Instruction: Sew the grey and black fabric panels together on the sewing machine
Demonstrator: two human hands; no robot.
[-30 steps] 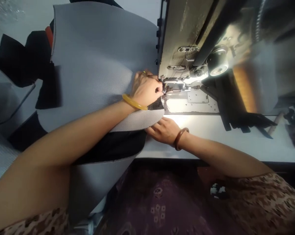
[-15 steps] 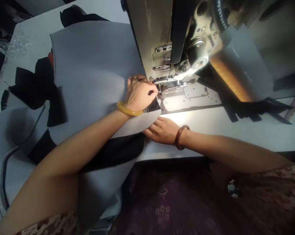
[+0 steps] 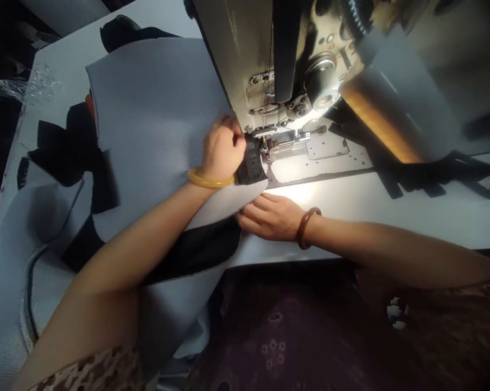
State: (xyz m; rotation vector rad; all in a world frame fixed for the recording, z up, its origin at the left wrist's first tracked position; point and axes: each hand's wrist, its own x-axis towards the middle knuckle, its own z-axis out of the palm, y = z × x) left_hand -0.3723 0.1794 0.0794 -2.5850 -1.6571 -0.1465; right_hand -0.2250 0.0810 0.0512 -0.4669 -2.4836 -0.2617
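Observation:
A large grey fabric piece (image 3: 151, 119) lies spread on the white table (image 3: 391, 214), its near edge under the sewing machine (image 3: 269, 60). My left hand (image 3: 222, 149), with a yellow bangle, is closed on a small black strip (image 3: 250, 163) held on the grey fabric just left of the presser foot (image 3: 271, 144). My right hand (image 3: 269, 217), with a brown bangle, lies flat with fingers stretched out on the grey fabric's front edge. Black fabric (image 3: 191, 247) shows under the grey piece.
Several black fabric pieces (image 3: 65, 149) lie at the left of the table, more black strips (image 3: 440, 174) at the right beyond the machine. Clear plastic wrap (image 3: 33, 87) sits at the far left corner. A lamp lights the needle plate (image 3: 322, 157).
My left hand has drawn back a little to the left and closed tighter, uncovering the black strip beside the presser foot. My right hand has stayed on the fabric's edge. The camera has tilted.

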